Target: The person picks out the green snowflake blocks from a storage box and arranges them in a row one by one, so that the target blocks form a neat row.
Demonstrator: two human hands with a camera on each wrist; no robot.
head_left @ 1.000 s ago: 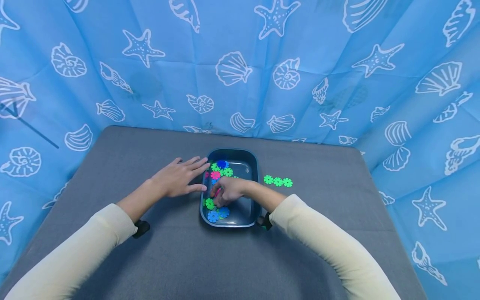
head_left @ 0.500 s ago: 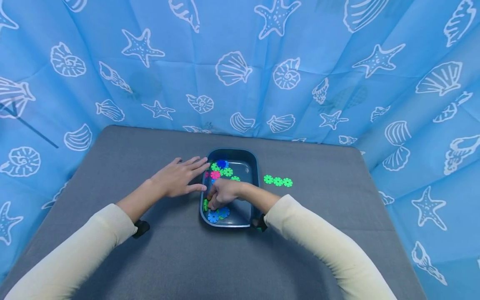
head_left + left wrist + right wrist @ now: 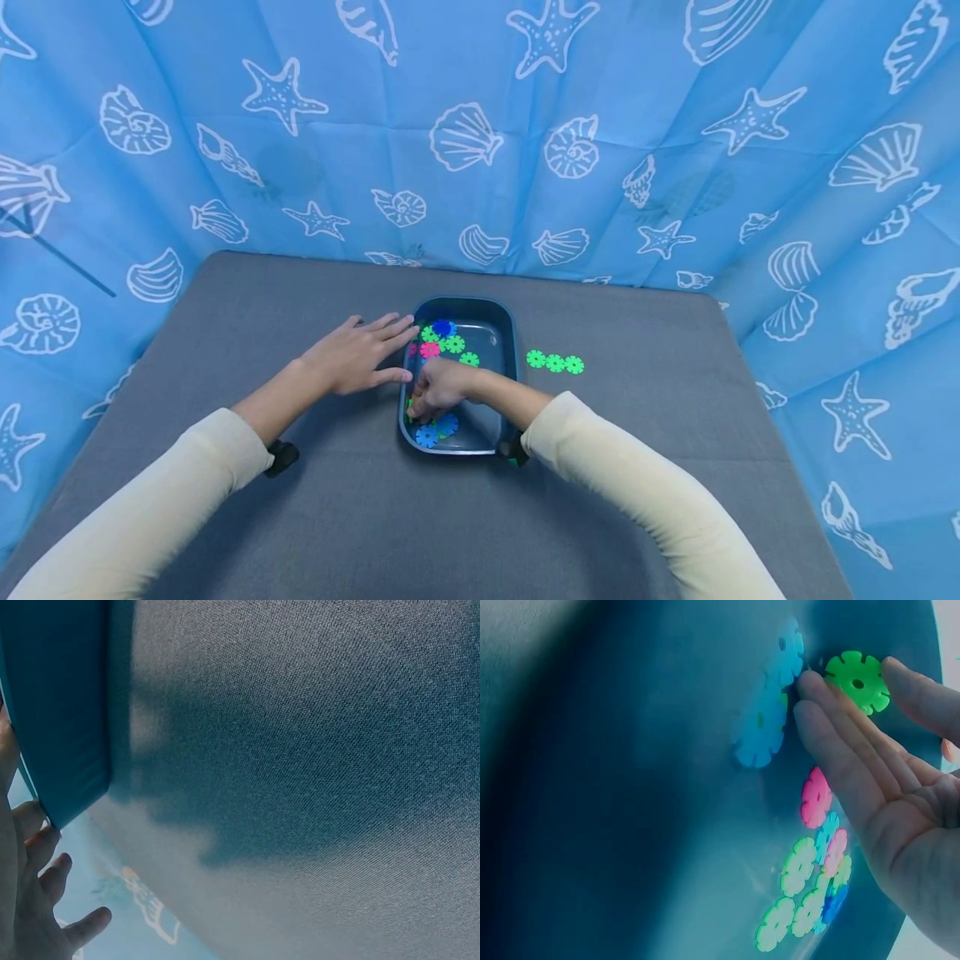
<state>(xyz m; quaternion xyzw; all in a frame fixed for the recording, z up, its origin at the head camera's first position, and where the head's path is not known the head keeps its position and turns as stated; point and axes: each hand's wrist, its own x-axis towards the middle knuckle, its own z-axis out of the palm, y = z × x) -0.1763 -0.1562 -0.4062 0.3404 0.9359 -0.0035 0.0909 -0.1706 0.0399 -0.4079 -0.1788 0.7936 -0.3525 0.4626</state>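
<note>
A dark blue-green tray [image 3: 480, 427] stands on a grey table [image 3: 360, 517], with notched, flower-shaped discs spread mostly along its left side. The person's right hand [image 3: 441, 388] reaches into the tray from the right, its fingertips down by the left wall, towards the near end. In the right wrist view its fingers are stretched out rather than fisted, and a green disc [image 3: 857, 681] sits between them and the thumb, close against the wall. Whether thumb and fingers truly grip that disc cannot be told. A pink disc [image 3: 816, 797] lies just beside the same hand.

The left hand [image 3: 356, 354] is spread, its fingers straight and apart, with fingertips at the left rim of the tray; it holds no disc.

At the near left corner of the tray lie two blue discs [image 3: 427, 435], partly overlapping. At the far left, a dark blue disc [image 3: 443, 328] tops a cluster that includes several green pieces and a pink one. On the table to the right of the tray, three green discs [image 3: 555, 363] form a row, edge to edge.

Both arms wear cream sleeves [image 3: 645, 483], with a black device [image 3: 282, 457] at each wrist. Behind the table hangs a blue curtain [image 3: 487, 67] printed with white shells and starfish.
</note>
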